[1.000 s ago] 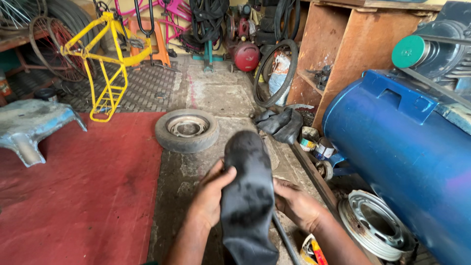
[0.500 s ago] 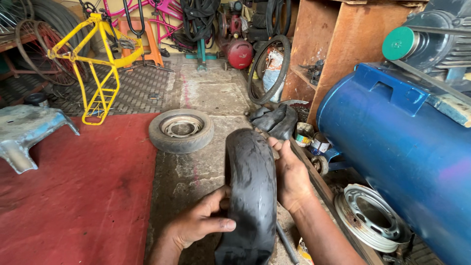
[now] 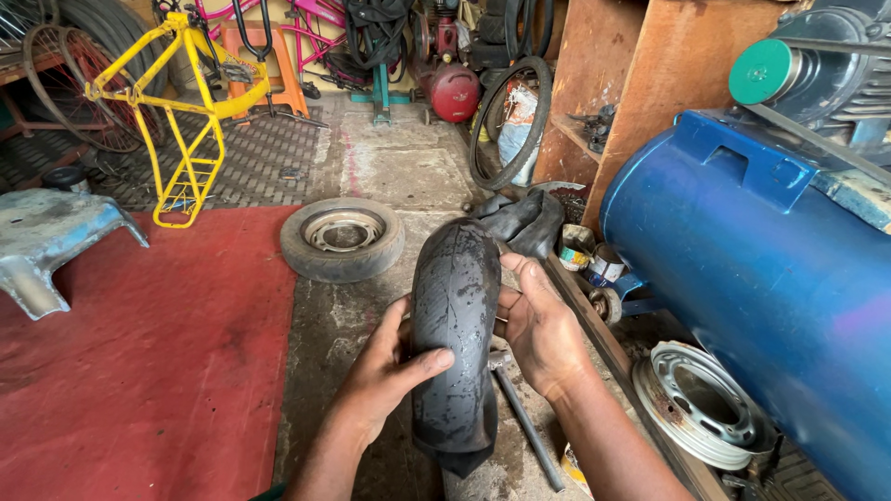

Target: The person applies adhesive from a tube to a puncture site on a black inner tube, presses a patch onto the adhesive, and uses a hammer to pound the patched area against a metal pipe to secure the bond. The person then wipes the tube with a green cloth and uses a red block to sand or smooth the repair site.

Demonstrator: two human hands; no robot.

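A black, dusty rubber inner tube stands upright in front of me, held between both hands. My left hand grips its left side, thumb pressed across the front. My right hand clasps its right side with the fingers spread along the edge. Below the tube a thin metal rod lies on the concrete floor.
A small wheel with its tyre lies flat ahead on the floor. A red mat covers the left. A large blue tank stands at right, with a bare metal rim and small tins beside it. A yellow bicycle frame stands far left.
My left hand has climbed up the tube's left side and its thumb now lies across the front. The tube has shifted slightly and my view has tilted a little lower.
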